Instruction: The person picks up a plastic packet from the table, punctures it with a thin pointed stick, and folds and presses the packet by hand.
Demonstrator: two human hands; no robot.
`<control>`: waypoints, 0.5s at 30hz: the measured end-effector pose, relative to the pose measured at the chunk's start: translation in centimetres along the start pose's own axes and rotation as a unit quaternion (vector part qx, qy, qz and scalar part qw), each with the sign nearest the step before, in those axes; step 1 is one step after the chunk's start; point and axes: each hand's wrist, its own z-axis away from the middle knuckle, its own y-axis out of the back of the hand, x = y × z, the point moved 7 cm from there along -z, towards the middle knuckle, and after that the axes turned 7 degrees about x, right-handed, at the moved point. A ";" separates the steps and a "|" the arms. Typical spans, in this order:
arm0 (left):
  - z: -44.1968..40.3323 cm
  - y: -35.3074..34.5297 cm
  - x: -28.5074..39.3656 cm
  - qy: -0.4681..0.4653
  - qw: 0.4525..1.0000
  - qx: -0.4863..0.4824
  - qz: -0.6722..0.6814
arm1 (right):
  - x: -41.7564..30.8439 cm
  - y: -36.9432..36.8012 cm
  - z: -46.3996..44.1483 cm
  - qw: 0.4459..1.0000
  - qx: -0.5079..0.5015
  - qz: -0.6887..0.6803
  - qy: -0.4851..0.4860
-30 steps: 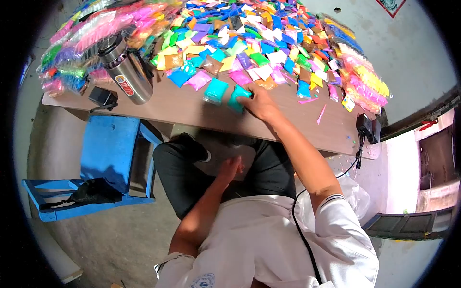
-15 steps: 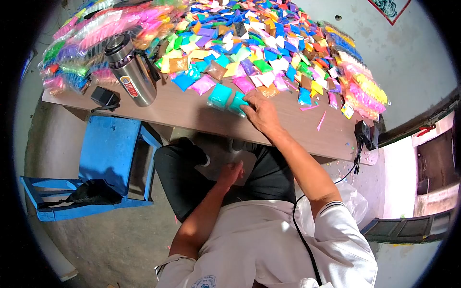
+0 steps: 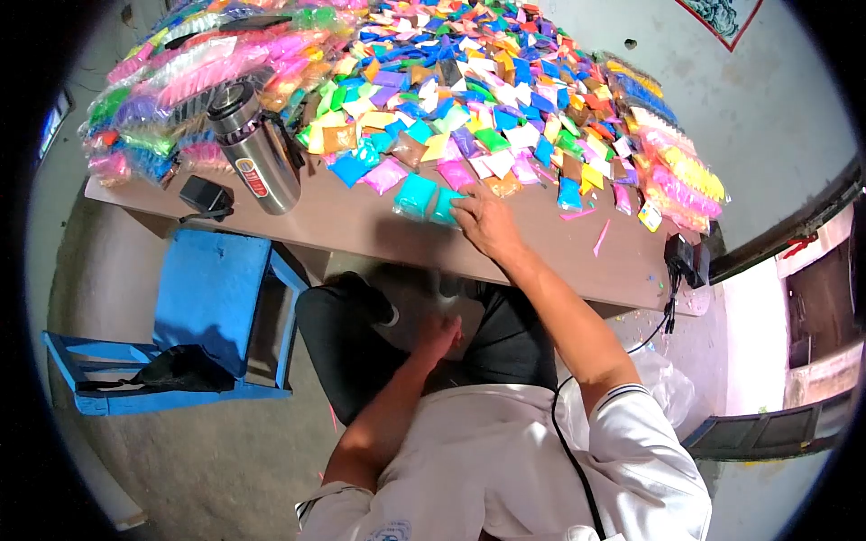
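My right hand (image 3: pixel 487 224) rests at the near edge of the table, its fingers curled onto the right side of a small teal packet (image 3: pixel 445 206). Just left of that packet lies another teal packet (image 3: pixel 415 195), flat on the tabletop with a clear plastic edge. My left hand (image 3: pixel 439 335) hangs low over my lap, away from the table; its fingers are blurred, so their grip does not show. Behind the teal pair, a pink packet (image 3: pixel 385 175) and a brown packet (image 3: pixel 408 150) mark the front of a large heap of colourful packets (image 3: pixel 487 90).
A steel flask (image 3: pixel 262 167) and a black adapter (image 3: pixel 206 197) stand on the table's left. Clear bags of packets (image 3: pixel 207 77) are stacked behind. A blue chair (image 3: pixel 212 293) holds a black cloth item (image 3: pixel 185 370). Black plugs with cables (image 3: pixel 683 259) sit at the right edge.
The view has shifted slightly, so the table sits a little lower in it. My right hand stays at the same teal packet. My left hand remains over my lap.
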 end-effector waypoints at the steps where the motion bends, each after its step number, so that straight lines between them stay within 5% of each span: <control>1: 0.2 0.1 0.0 0.011 1.000 0.006 0.002 | 0.1 -0.1 0.2 1.000 0.001 -0.002 0.002; 3: 0.6 0.3 0.0 0.024 1.000 0.017 0.005 | 0.9 -0.1 0.3 0.995 0.025 -0.062 -0.069; 8: 1.9 1.0 1.9 0.061 0.997 0.011 0.051 | -0.9 0.7 -1.9 0.995 0.076 -0.037 -0.047; 15: 0.6 1.2 0.3 0.035 0.995 0.000 0.097 | -4.3 -4.1 -8.2 0.997 -0.007 -0.039 -0.063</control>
